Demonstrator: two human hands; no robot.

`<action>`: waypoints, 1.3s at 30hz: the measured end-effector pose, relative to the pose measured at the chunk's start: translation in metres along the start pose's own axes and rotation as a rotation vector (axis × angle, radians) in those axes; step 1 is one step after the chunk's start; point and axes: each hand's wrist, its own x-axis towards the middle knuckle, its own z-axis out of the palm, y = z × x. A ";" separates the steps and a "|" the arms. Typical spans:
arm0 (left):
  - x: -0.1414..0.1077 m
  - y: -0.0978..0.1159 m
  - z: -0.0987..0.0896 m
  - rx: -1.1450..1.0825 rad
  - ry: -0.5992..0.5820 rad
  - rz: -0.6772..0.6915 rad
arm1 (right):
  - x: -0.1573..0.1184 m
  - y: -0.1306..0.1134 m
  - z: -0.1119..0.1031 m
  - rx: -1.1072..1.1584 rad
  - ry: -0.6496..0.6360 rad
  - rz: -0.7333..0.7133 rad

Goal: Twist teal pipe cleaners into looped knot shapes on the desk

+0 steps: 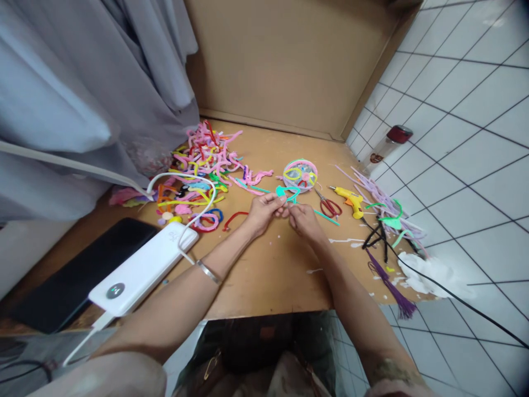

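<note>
Turquoise pipe cleaner (pixel 281 191), centre of table (pixel 264 275); should handle light, pliable; grip beside the bend; left hand (pixel 265 212) pinches it; right hand (pixel 305 220), fingertips partly hidden, appears closed on it.

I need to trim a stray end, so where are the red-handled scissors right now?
In the head view, the scissors lie on the table right of both hands, between the round container and the yellow glue gun.

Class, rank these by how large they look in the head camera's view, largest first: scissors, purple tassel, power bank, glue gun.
1. Power bank
2. Purple tassel
3. Glue gun and scissors: too alike to rank
</note>
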 end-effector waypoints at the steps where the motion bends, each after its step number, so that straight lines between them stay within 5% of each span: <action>1: -0.001 0.000 0.001 0.023 -0.022 0.009 | 0.001 0.001 0.000 -0.049 -0.010 -0.035; 5: -0.006 0.002 0.003 0.128 -0.073 0.040 | 0.003 0.001 -0.001 -0.308 0.012 -0.162; 11: -0.006 0.003 0.003 0.163 -0.014 0.069 | 0.001 -0.004 -0.002 -0.682 0.100 -0.156; 19: 0.003 -0.006 -0.004 0.101 0.086 0.100 | -0.009 -0.010 0.002 -0.340 0.111 -0.243; 32: 0.003 -0.005 -0.003 0.039 0.035 0.040 | -0.005 -0.006 0.001 -0.271 0.201 -0.316; 39: 0.000 -0.006 0.000 0.043 0.078 0.056 | -0.007 -0.011 0.007 -0.081 0.181 -0.237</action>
